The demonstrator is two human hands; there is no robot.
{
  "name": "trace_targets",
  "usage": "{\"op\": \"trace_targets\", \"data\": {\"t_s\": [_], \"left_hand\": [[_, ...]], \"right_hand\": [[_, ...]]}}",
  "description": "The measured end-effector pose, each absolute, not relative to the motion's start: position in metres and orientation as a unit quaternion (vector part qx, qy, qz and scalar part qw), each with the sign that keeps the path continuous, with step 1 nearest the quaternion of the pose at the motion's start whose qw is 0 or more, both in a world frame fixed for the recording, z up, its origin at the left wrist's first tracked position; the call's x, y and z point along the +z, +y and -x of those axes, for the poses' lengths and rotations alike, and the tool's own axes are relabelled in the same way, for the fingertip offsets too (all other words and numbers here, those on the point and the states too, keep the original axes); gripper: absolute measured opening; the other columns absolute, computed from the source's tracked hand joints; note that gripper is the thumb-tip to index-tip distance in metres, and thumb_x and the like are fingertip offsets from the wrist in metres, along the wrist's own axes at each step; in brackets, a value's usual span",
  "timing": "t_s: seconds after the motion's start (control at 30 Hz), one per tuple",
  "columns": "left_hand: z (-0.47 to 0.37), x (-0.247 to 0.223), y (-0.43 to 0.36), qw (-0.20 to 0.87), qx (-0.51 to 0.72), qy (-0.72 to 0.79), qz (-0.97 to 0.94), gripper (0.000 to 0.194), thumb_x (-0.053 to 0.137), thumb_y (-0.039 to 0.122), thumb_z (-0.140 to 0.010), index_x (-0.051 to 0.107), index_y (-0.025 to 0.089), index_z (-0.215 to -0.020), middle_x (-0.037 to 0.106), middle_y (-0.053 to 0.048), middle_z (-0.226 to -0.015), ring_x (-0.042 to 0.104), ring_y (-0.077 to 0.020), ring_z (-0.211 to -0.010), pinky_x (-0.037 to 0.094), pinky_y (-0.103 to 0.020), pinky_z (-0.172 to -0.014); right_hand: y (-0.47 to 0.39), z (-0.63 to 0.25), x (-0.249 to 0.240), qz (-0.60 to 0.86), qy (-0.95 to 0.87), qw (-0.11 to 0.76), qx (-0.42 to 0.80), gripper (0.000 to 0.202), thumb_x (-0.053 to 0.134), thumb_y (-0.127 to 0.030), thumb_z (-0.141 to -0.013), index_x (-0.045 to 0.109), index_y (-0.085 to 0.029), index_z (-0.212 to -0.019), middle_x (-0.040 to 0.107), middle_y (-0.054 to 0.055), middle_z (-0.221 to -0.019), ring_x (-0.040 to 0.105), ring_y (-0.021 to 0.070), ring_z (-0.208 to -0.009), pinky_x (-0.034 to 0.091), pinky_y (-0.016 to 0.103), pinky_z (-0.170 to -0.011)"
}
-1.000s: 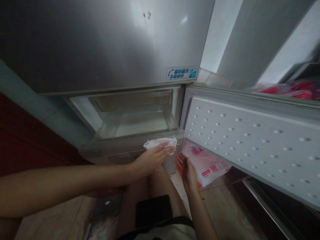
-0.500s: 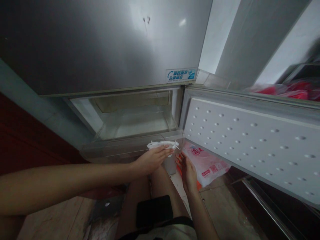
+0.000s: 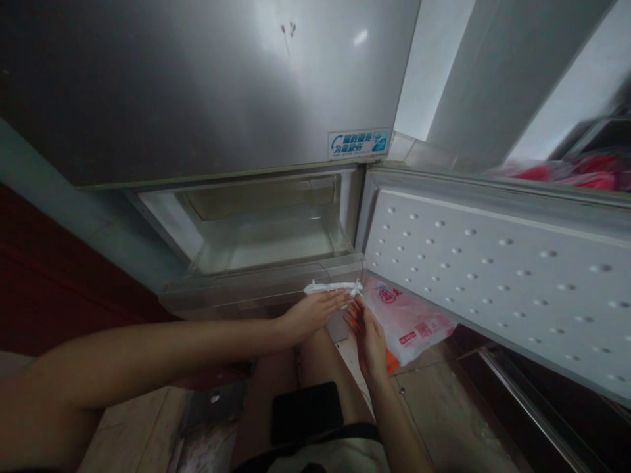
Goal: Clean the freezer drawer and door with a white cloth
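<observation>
A clear plastic drawer [image 3: 266, 282] is pulled partly out of the fridge compartment. Against the right part of its front lies a folded white cloth [image 3: 331, 288]. My left hand [image 3: 315, 314] presses that cloth with fingers stretched together, palm toward the drawer. Just to the right, my right hand [image 3: 367, 332] is raised below the drawer's right corner, its fingers slightly curled and apart, near the left fingertips; nothing shows in it.
The dimpled fridge door [image 3: 488, 263] stands open on the right. Beneath it a printed plastic bag [image 3: 411, 325] rests on the tiled floor. A black phone [image 3: 306, 412] lies on my lap. The grey upper door [image 3: 221, 85] is closed.
My left hand and the white cloth have slid a little to the right along the drawer front, closer to my right hand. My right hand has barely moved.
</observation>
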State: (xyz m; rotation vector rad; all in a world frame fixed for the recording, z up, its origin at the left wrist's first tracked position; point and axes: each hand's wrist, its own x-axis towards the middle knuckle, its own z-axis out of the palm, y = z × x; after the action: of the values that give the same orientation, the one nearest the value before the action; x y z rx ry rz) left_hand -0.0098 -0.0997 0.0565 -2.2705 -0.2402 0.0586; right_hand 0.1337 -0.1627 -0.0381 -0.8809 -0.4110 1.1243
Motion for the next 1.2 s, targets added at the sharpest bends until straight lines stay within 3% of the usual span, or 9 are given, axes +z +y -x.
{"op": "trace_targets", "data": {"t_s": [0.13, 0.33, 0.6, 0.8, 1.0, 1.1, 1.2], "left_hand": [[0.004, 0.071, -0.101, 0.41, 0.017, -0.096, 0.907, 0.049, 0.038, 0.015, -0.083, 0.053, 0.02, -0.129, 0.046, 0.005, -0.142, 0.038, -0.0082, -0.134, 0.034, -0.02, -0.109], [-0.016, 0.105, -0.104, 0.317, -0.044, -0.101, 0.942, 0.047, 0.04, 0.01, -0.084, 0.049, 0.006, -0.131, 0.047, -0.006, -0.142, 0.037, -0.0148, -0.135, 0.029, -0.029, -0.114], [-0.029, 0.043, -0.098, 0.23, 0.003, -0.137, 0.963, 0.05, 0.04, 0.004, -0.082, 0.049, 0.007, -0.131, 0.042, -0.006, -0.146, 0.035, -0.0138, -0.136, 0.034, -0.024, -0.109], [-0.023, 0.027, -0.102, 0.205, -0.004, -0.146, 0.968, 0.047, 0.04, 0.008, -0.085, 0.047, 0.002, -0.131, 0.043, -0.014, -0.144, 0.041, -0.0177, -0.133, 0.034, -0.03, -0.109], [0.008, 0.036, -0.1, 0.176, -0.011, -0.103, 0.979, 0.035, 0.041, 0.014, -0.091, 0.056, 0.011, -0.122, 0.052, -0.009, -0.138, 0.047, -0.0154, -0.128, 0.035, -0.029, -0.108], [0.028, 0.042, -0.109, 0.138, -0.035, -0.092, 0.985, 0.028, 0.044, 0.018, -0.092, 0.061, 0.019, -0.114, 0.059, -0.006, -0.132, 0.05, -0.0177, -0.126, 0.03, -0.036, -0.111], [0.046, 0.051, -0.125, 0.046, -0.059, -0.13, 0.989, 0.032, 0.042, 0.02, -0.094, 0.055, 0.022, -0.122, 0.058, -0.006, -0.132, 0.052, -0.0193, -0.124, 0.032, -0.04, -0.11]], "right_hand": [[-0.162, -0.135, -0.041, 0.399, -0.181, 0.732, 0.521, 0.04, 0.061, -0.048, -0.081, 0.064, -0.022, -0.112, 0.06, 0.007, -0.124, 0.058, 0.0222, -0.111, 0.049, 0.038, -0.095], [-0.16, -0.139, -0.048, 0.398, -0.167, 0.738, 0.519, 0.043, 0.06, -0.048, -0.081, 0.064, -0.018, -0.111, 0.061, 0.01, -0.122, 0.059, 0.0237, -0.11, 0.047, 0.041, -0.096], [-0.163, -0.155, -0.059, 0.428, -0.185, 0.726, 0.505, 0.049, 0.055, -0.054, -0.081, 0.062, -0.021, -0.117, 0.053, 0.009, -0.132, 0.058, 0.0223, -0.111, 0.045, 0.04, -0.097], [-0.167, -0.165, -0.077, 0.437, -0.18, 0.722, 0.505, 0.054, 0.056, -0.056, -0.08, 0.06, -0.018, -0.119, 0.051, 0.011, -0.134, 0.05, 0.0253, -0.121, 0.04, 0.045, -0.102], [-0.176, -0.163, -0.08, 0.46, -0.189, 0.723, 0.479, 0.051, 0.058, -0.054, -0.08, 0.062, -0.018, -0.116, 0.057, 0.011, -0.128, 0.053, 0.0235, -0.119, 0.042, 0.042, -0.1], [-0.19, -0.158, -0.072, 0.483, -0.198, 0.714, 0.467, 0.048, 0.061, -0.053, -0.078, 0.064, -0.018, -0.11, 0.062, 0.01, -0.118, 0.059, 0.0231, -0.11, 0.045, 0.039, -0.097], [-0.207, -0.15, -0.063, 0.515, -0.219, 0.696, 0.449, 0.044, 0.062, -0.054, -0.077, 0.066, -0.018, -0.102, 0.065, 0.009, -0.112, 0.061, 0.0224, -0.104, 0.048, 0.035, -0.092]]}}
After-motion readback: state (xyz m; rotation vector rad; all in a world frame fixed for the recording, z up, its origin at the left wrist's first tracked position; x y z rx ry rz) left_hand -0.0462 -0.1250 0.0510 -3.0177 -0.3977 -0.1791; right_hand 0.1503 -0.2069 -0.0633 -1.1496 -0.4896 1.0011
